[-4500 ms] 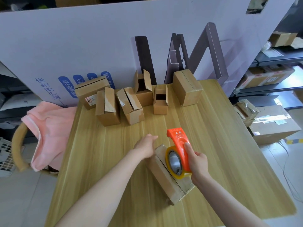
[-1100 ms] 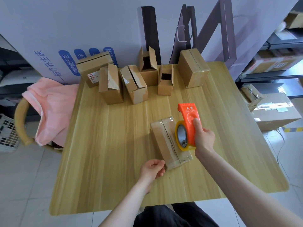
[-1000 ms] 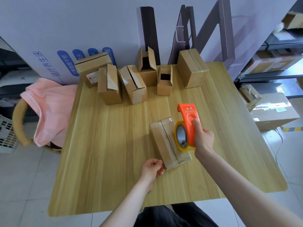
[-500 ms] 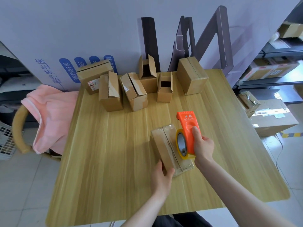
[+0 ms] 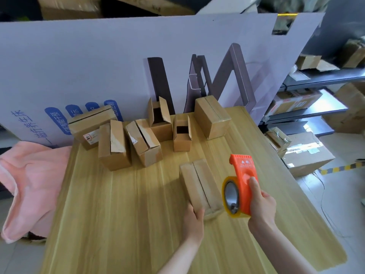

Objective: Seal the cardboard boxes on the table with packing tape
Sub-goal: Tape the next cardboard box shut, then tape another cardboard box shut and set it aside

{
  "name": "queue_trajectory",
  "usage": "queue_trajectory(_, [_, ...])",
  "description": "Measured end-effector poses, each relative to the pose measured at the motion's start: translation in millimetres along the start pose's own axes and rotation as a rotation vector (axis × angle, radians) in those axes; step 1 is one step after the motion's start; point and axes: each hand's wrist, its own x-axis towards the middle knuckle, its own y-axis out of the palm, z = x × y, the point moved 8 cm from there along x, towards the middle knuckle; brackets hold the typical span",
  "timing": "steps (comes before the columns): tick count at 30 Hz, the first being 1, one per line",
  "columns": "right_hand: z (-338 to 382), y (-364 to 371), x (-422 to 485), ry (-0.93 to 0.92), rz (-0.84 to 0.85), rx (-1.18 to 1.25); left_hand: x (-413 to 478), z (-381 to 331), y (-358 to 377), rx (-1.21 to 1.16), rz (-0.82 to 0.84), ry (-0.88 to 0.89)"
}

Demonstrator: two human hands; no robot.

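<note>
A small cardboard box lies on the wooden table, its two top flaps meeting along a lengthwise seam. My left hand holds the box's near end, thumb on the left side and fingers on top. My right hand grips an orange tape dispenser with a yellow-rimmed roll, held just right of the box's near end. Several more cardboard boxes stand along the table's far edge; two of these have flaps standing open.
A large white printed board stands behind the table. A pink cloth hangs over a chair at the left. Shelves and cartons fill the floor at the right.
My left hand moved from the table in front of the box onto the box's near end. The dispenser stayed in my right hand beside the box. The camera tilted up.
</note>
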Motion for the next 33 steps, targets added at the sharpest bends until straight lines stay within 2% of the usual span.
queue_trajectory(7, [15, -10, 61, 0.016, -0.054, 0.012, 58, -71, 43, 0.014, 0.037, -0.003])
queue_trajectory(10, [32, -2, 97, 0.031, -0.036, 0.037, 86, -102, 70, 0.018, 0.060, -0.014])
queue_trajectory(17, [75, 26, 176, 0.011, 0.031, 0.087, 141, -156, 118, -0.030, -0.003, -0.001])
queue_trajectory(19, [81, 33, 191, 0.009, 0.051, 0.102, 149, -159, 111, -0.102, -0.088, 0.028])
queue_trajectory(22, [86, 46, 203, 0.017, 0.096, 0.111, 156, -165, 69, -0.157, -0.395, 0.156])
queue_trajectory(25, [88, 61, 205, 0.013, 0.135, 0.122, 176, -190, 12, 0.107, -0.717, 0.299])
queue_trajectory(27, [89, 71, 204, 0.014, 0.158, 0.140, 201, -210, -16, 0.328, -0.819, 0.301])
queue_trajectory(29, [88, 81, 201, 0.017, 0.186, 0.164, 232, -214, -35, 0.515, -0.805, 0.159])
queue_trajectory(31, [84, 90, 196, 0.022, 0.211, 0.174, 260, -200, -43, 0.643, -0.674, -0.045])
queue_trajectory(33, [81, 95, 190, 0.020, 0.225, 0.184, 279, -187, -40, 0.757, -0.526, -0.131])
